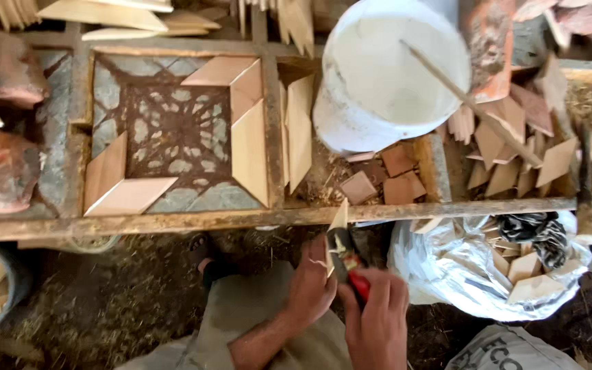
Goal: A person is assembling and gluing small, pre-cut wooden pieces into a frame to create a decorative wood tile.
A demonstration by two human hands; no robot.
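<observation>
My left hand pinches a small pale wooden piece that points up toward the bench edge. My right hand grips a red-handled cutter, its dark jaws closed against the lower part of the wooden piece. Both hands meet just below the long wooden rail of the bench, above my knees. In the square frame at the left lie several diamond-shaped wooden pieces along the corners of a patterned stone bed.
A white bucket with a stick in it stands at the top middle. Loose wooden cut-offs lie to its right, brown tiles below it. A plastic bag of pieces sits at my right, a hammer beside it.
</observation>
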